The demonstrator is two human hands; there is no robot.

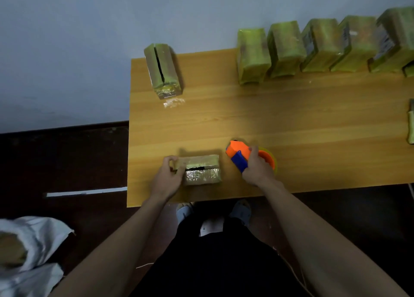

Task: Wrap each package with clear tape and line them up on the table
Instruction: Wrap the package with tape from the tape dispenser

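Package lies long axis 9-to-3, left hand gripping its 9 o'clock end, right hand clasping tape dispenser at 3 on the worktop.

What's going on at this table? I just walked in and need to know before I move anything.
A person is taping packages. Their left hand grips one end of a package lying near the table front edge, while the right hand holds an orange and blue tape dispenser beside it. A row of wrapped packages stands along the far edge, another package apart at left.
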